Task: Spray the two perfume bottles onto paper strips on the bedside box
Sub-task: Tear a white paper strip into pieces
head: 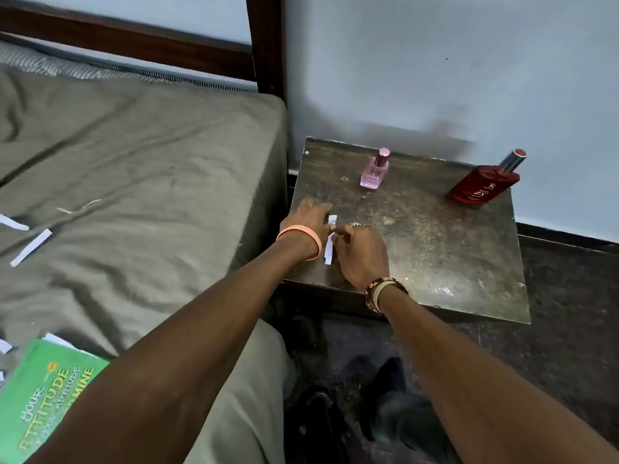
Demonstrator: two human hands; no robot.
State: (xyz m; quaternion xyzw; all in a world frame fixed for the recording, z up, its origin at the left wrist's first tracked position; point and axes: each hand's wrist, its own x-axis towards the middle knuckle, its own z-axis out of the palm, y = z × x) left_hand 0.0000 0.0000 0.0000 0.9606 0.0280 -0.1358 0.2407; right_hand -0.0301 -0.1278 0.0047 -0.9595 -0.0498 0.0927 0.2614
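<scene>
Green book, at the near edge of the bed: the cover reads "YOUR ATTITUDE" in yellow capitals, and a lower line ends in "MINE" with its start hidden.

Red perfume bottle, far right corner of the bedside box: white lettering, not legible.

Pink perfume bottle, near the far edge: small label, not legible.

Upper centre stands a pale pink bottle, and to its right a deep red bottle. The box is dark, speckled brown, and the paper strip is white. Lower left lies a green book with yellow lettering.

Box: pink bottle, red bottle, paper strip
</scene>
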